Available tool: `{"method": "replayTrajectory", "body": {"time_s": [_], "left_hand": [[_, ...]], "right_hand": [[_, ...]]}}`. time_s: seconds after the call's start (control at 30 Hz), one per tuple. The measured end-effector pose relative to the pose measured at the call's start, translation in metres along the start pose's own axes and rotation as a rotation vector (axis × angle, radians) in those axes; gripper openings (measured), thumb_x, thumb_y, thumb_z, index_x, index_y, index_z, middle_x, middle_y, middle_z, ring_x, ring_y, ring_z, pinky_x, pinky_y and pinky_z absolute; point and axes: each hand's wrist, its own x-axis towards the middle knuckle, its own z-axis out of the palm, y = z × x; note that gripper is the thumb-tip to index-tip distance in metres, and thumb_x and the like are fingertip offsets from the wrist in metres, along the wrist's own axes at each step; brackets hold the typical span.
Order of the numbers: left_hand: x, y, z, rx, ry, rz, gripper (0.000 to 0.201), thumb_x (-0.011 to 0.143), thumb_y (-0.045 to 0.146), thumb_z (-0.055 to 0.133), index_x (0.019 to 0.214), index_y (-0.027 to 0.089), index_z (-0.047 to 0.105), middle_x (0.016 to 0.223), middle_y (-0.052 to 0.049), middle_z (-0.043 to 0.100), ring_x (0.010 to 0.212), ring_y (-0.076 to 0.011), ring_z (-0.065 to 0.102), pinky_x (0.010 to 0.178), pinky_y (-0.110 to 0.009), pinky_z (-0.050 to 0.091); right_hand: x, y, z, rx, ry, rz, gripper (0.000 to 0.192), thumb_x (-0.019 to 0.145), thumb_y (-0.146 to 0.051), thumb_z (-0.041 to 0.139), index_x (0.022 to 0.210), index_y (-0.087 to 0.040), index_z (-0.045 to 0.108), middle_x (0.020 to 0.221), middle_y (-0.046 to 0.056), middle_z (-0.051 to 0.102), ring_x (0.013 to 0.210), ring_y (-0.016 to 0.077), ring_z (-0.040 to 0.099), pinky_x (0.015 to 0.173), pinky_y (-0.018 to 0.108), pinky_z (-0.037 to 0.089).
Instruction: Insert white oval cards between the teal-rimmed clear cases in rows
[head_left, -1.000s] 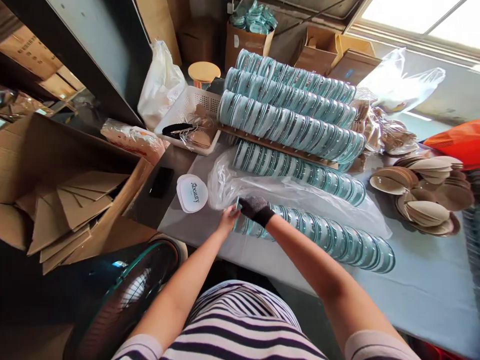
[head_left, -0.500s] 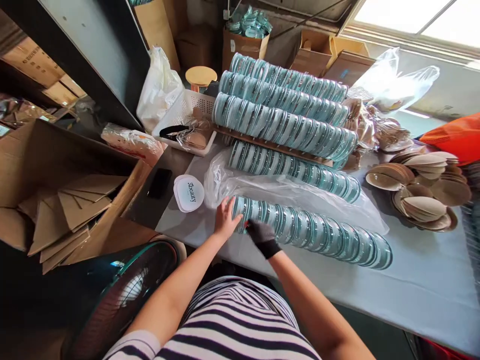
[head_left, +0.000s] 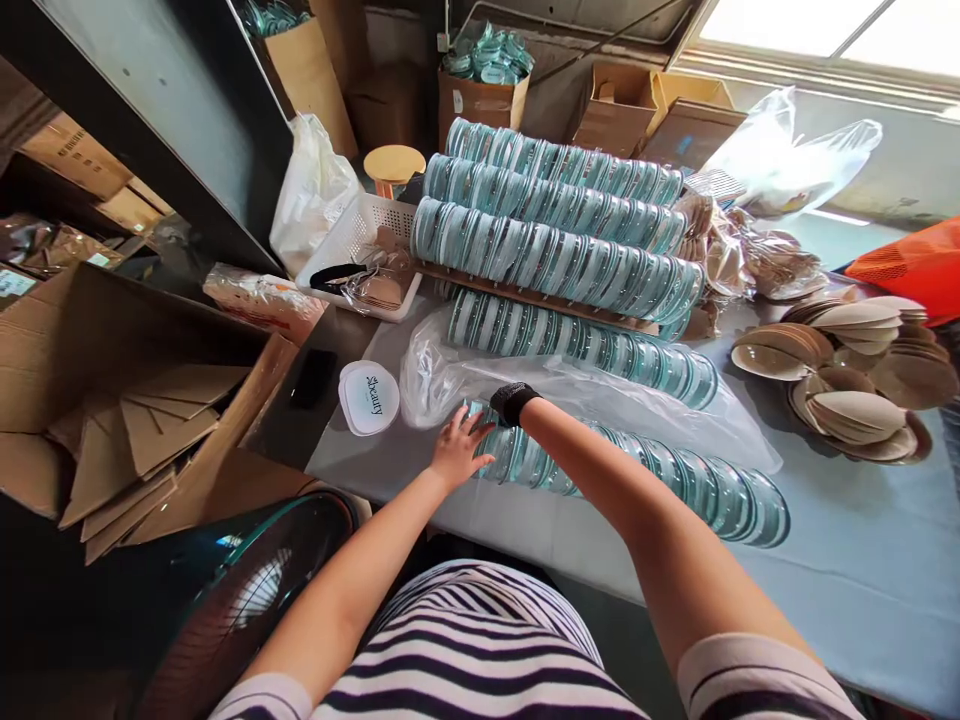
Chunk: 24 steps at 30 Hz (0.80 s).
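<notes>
My bare left hand (head_left: 459, 452) is open, its fingers spread against the left end of the nearest row of round clear-and-teal packs (head_left: 724, 495). Just right of it, my right hand (head_left: 514, 403), in a black glove, is curled at the far upper edge of the same row. Its fingertips are hidden, so whatever they hold cannot be made out. My right forearm crosses over the middle of the row. Behind the row lies a clear plastic bag (head_left: 427, 375). A white rounded piece with "beauty" printed on it (head_left: 370, 400) lies to the left.
More rows of packs (head_left: 555, 255) stand farther back, some on a brown board. Stacked brown oval pads (head_left: 855, 415) sit at right. A white basket (head_left: 401, 212) and a dark phone-like slab (head_left: 313, 380) are at left, beside a cardboard box (head_left: 274, 355).
My right hand has gone from the near side of the row to its far upper edge, the forearm now crossing over the packs. My left hand has stayed at the row's left end.
</notes>
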Motion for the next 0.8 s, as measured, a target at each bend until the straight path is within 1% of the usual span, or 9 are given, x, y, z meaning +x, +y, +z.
{"method": "replayTrajectory", "body": {"time_s": [0.07,0.13,0.23,0.33,0.43,0.5,0.57,0.67,0.8], "left_hand": [[0.001,0.000,-0.001,0.003,-0.012,-0.004,0.058,0.082,0.044,0.066,0.137,0.033,0.051,0.148,-0.004,0.044,0.143,-0.0325,0.023,0.106,-0.049,0.041],[0.002,-0.001,-0.001,0.012,-0.015,-0.007,0.058,0.082,0.045,0.065,0.137,0.033,0.050,0.148,-0.004,0.043,0.143,-0.0316,0.022,0.106,-0.048,0.041],[0.003,-0.001,-0.001,0.031,-0.011,-0.006,0.059,0.083,0.047,0.063,0.139,0.034,0.048,0.148,-0.004,0.043,0.143,-0.0307,0.023,0.105,-0.047,0.043],[0.004,-0.001,-0.002,0.042,-0.017,-0.001,0.059,0.084,0.045,0.062,0.140,0.035,0.046,0.147,-0.004,0.044,0.142,-0.0300,0.026,0.104,-0.046,0.044],[0.004,0.000,-0.003,0.048,-0.029,0.003,0.059,0.084,0.044,0.063,0.140,0.035,0.046,0.148,-0.003,0.044,0.141,-0.0302,0.027,0.105,-0.047,0.043],[0.003,0.001,-0.002,0.053,-0.026,0.001,0.060,0.084,0.044,0.064,0.140,0.034,0.046,0.148,-0.003,0.044,0.141,-0.0306,0.026,0.106,-0.047,0.041],[0.002,0.003,0.001,0.061,-0.013,-0.006,0.060,0.084,0.043,0.064,0.140,0.034,0.046,0.148,-0.004,0.044,0.141,-0.0303,0.026,0.107,-0.046,0.041],[-0.002,0.006,0.006,0.074,0.010,-0.015,0.061,0.084,0.041,0.065,0.141,0.033,0.045,0.147,-0.005,0.044,0.141,-0.0291,0.027,0.109,-0.045,0.039],[-0.004,0.009,0.008,0.072,0.029,-0.040,0.060,0.085,0.038,0.064,0.141,0.031,0.045,0.147,-0.005,0.045,0.141,-0.0283,0.028,0.110,-0.043,0.038]], "right_hand": [[-0.003,0.007,0.002,0.019,0.010,0.015,0.034,0.078,-0.022,0.069,0.110,-0.009,0.070,0.108,0.019,0.070,0.108,0.0285,0.064,0.092,0.040,0.050],[-0.009,0.012,0.006,0.047,0.044,0.057,0.031,0.084,-0.021,0.060,0.111,-0.009,0.069,0.107,0.019,0.070,0.105,0.0265,0.066,0.088,0.034,0.051],[-0.028,0.005,0.022,0.089,0.131,0.149,0.032,0.092,-0.021,0.047,0.116,-0.013,0.066,0.109,0.018,0.069,0.105,0.0246,0.065,0.086,0.031,0.051],[-0.056,-0.024,0.058,0.127,0.207,0.229,0.036,0.096,-0.024,0.038,0.122,-0.017,0.061,0.110,0.017,0.068,0.104,0.0251,0.066,0.083,0.033,0.051],[-0.076,-0.063,0.110,0.209,0.266,0.267,0.037,0.096,-0.024,0.036,0.124,-0.018,0.059,0.112,0.016,0.068,0.098,0.0237,0.068,0.078,0.031,0.052],[-0.077,-0.084,0.142,0.265,0.274,0.273,0.036,0.096,-0.022,0.037,0.124,-0.019,0.059,0.113,0.015,0.068,0.095,0.0229,0.069,0.076,0.031,0.052],[-0.072,-0.097,0.165,0.296,0.256,0.278,0.035,0.095,-0.021,0.037,0.122,-0.019,0.061,0.110,0.015,0.070,0.092,0.0231,0.070,0.074,0.031,0.052],[-0.060,-0.103,0.183,0.314,0.248,0.286,0.034,0.095,-0.023,0.039,0.120,-0.019,0.062,0.107,0.016,0.071,0.091,0.0243,0.070,0.073,0.032,0.052],[-0.057,-0.096,0.190,0.319,0.277,0.271,0.034,0.096,-0.026,0.039,0.119,-0.020,0.063,0.110,0.016,0.070,0.094,0.0245,0.069,0.077,0.033,0.050]]}}
